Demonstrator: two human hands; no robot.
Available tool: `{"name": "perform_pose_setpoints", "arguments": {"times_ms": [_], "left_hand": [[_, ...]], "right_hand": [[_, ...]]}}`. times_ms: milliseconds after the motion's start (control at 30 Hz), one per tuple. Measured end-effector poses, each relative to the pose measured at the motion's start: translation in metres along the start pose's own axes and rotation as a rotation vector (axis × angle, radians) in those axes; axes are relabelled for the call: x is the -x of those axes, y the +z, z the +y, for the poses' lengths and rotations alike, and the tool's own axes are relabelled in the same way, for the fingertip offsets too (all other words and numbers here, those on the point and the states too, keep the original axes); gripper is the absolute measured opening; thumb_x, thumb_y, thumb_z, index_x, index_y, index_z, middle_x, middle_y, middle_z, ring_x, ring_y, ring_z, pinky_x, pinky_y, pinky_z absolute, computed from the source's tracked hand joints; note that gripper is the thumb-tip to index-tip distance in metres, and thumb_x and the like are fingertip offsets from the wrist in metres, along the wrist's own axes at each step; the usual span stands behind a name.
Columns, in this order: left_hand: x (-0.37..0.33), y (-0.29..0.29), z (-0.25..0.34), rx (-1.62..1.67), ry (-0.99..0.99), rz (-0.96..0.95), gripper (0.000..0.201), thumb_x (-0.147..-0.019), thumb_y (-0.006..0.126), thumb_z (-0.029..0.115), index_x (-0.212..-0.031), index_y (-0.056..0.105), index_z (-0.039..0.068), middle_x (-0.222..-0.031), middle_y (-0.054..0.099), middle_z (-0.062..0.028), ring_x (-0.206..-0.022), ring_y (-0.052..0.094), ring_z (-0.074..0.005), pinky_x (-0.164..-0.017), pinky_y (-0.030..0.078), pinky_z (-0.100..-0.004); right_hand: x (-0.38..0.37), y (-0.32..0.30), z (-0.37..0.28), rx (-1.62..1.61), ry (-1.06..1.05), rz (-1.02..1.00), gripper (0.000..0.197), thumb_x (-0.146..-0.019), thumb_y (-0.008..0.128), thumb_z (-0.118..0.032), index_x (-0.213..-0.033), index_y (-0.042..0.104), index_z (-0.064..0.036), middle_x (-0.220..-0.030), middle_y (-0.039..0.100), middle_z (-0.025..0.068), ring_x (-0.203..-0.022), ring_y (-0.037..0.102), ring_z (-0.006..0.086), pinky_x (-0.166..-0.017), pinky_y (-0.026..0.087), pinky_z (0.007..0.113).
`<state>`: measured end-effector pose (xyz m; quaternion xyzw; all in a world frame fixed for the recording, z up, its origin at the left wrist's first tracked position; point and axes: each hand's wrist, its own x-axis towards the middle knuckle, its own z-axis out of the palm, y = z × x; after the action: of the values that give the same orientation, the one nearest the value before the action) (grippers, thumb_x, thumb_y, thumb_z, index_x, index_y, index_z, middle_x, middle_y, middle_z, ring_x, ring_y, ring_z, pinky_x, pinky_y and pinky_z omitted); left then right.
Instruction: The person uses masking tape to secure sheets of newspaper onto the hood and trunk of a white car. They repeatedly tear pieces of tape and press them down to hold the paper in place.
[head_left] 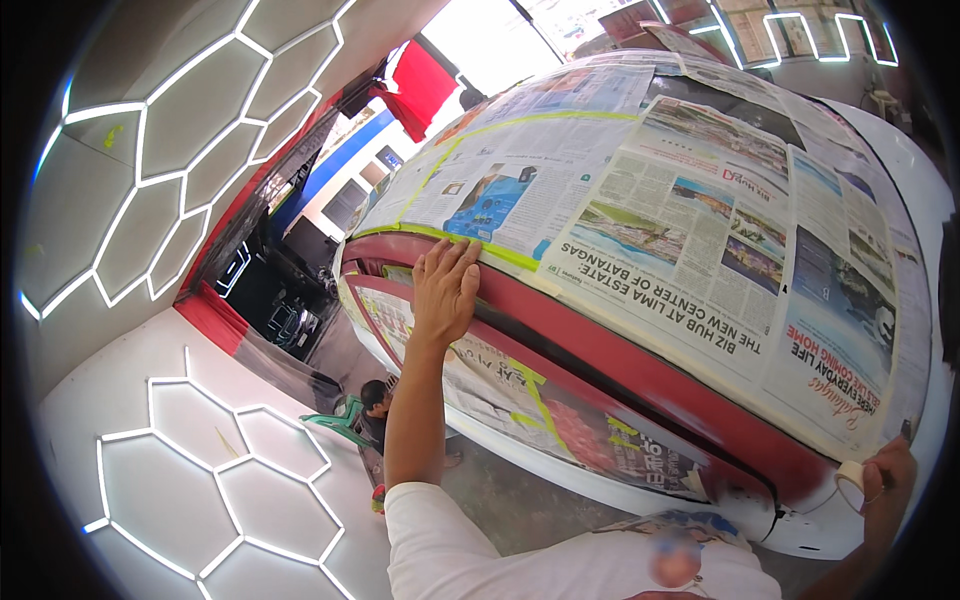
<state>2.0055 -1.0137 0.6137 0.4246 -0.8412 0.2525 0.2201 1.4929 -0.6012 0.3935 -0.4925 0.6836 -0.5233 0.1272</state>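
My left hand [446, 290] lies flat on the red roof edge of a car, its fingertips over a strip of yellow-green masking tape [515, 258]. Its fingers are stretched out and hold nothing. Off at the right, my right hand [889, 476] is closed around a roll of cream masking tape [851, 486], close to the end of the red roof rail [640, 380]. Sheets of newspaper [690, 220] cover the roof, with pale tape running along their lower border. More paper and yellow-green tape cover the side windows [530, 395] below.
A person [375, 400] sits low beside a green chair [340, 425], past my left forearm. White hexagonal light strips [215, 465] line the walls at left. Red cloth [418, 85] hangs by the opening, and a dark vehicle [290, 320] stands beyond the car.
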Motion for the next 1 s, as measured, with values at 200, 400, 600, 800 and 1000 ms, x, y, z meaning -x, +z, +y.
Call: {"name": "perform_pose_setpoints", "arguments": {"times_ms": [200, 400, 600, 800, 1000], "left_hand": [[-0.001, -0.004, 0.011, -0.256, -0.074, -0.032, 0.049, -0.103, 0.043, 0.036, -0.141, 0.062, 0.011, -0.149, 0.057, -0.0102, -0.145, 0.041, -0.0346, -0.118, 0.016, -0.0714], [0.014, 0.008, -0.002, 0.044, -0.289, 0.054, 0.054, -0.105, 0.039, 0.036, -0.145, 0.058, 0.006, -0.148, 0.059, -0.0107, -0.147, 0.039, -0.0348, -0.12, 0.015, -0.0686], [-0.005, -0.001, -0.028, 0.724, -0.367, 0.287, 0.052, -0.101, 0.035, 0.024, -0.137, 0.064, 0.0, -0.14, 0.06, -0.0259, -0.138, 0.05, -0.034, -0.119, 0.03, -0.0438], [0.0, -0.011, -0.021, 0.325, -0.17, 0.131, 0.047, -0.101, 0.038, 0.027, -0.119, 0.073, 0.001, -0.146, 0.058, -0.0156, -0.148, 0.038, -0.0355, -0.124, 0.021, -0.0547], [0.012, -0.008, 0.006, -0.131, 0.028, 0.047, 0.045, -0.092, 0.049, 0.02, -0.13, 0.067, 0.004, -0.138, 0.062, -0.0107, -0.144, 0.042, -0.0353, -0.117, 0.011, -0.0769]], "right_hand": [[-0.004, -0.01, -0.004, -0.003, 0.053, -0.083, 0.027, -0.097, 0.067, -0.024, -0.086, 0.054, -0.0029, -0.088, 0.045, 0.0064, -0.082, 0.044, 0.0181, -0.075, 0.037, 0.032], [0.004, -0.008, 0.005, -0.033, 0.039, 0.003, 0.027, -0.097, 0.066, -0.023, -0.085, 0.054, -0.0022, -0.087, 0.045, 0.0062, -0.08, 0.044, 0.0175, -0.073, 0.036, 0.031], [-0.007, -0.008, -0.015, -0.131, 0.158, -0.02, 0.02, -0.091, 0.069, -0.017, -0.083, 0.058, -0.0035, -0.082, 0.045, 0.0055, -0.074, 0.043, 0.015, -0.067, 0.035, 0.03], [-0.01, 0.003, 0.004, -0.089, 0.028, 0.048, 0.019, -0.092, 0.068, -0.017, -0.082, 0.059, -0.003, -0.083, 0.046, 0.0038, -0.074, 0.042, 0.0133, -0.065, 0.034, 0.029], [-0.011, 0.006, 0.001, -0.138, 0.098, 0.024, 0.019, -0.093, 0.068, -0.017, -0.083, 0.06, -0.0029, -0.083, 0.046, 0.0036, -0.074, 0.042, 0.0128, -0.066, 0.034, 0.028]]}}
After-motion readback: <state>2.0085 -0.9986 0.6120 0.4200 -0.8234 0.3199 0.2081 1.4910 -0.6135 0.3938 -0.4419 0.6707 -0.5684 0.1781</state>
